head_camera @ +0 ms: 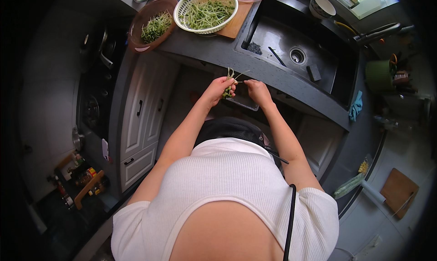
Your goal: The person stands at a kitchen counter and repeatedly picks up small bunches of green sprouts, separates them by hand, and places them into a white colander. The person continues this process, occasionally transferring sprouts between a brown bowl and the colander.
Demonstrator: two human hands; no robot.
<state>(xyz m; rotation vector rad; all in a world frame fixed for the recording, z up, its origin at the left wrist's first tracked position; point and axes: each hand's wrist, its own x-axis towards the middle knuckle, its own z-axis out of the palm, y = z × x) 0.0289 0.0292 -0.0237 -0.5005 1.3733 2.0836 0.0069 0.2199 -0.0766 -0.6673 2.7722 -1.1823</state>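
My left hand (219, 89) is closed around a small bunch of green sprouts (229, 73), their pale stems pointing up and the leaves hanging below the fingers. Just to its right, my right hand (256, 90) pinches the end of a thin stem between thumb and finger. Both hands are in front of the counter's edge, over a dark container (244, 102) that my hands partly hide. On the counter, a white plastic colander (177, 18) holds many sprouts, and a brown translucent bowl (135, 32) to its left holds a smaller heap.
A dark sink (273, 32) with a drain lies at the back right. The colander overlaps a wooden board (235, 25). A patterned bowl (322, 6) stands behind the sink, and a blue cloth (356, 106) lies at its right corner. A stove (99, 90) is at the left.
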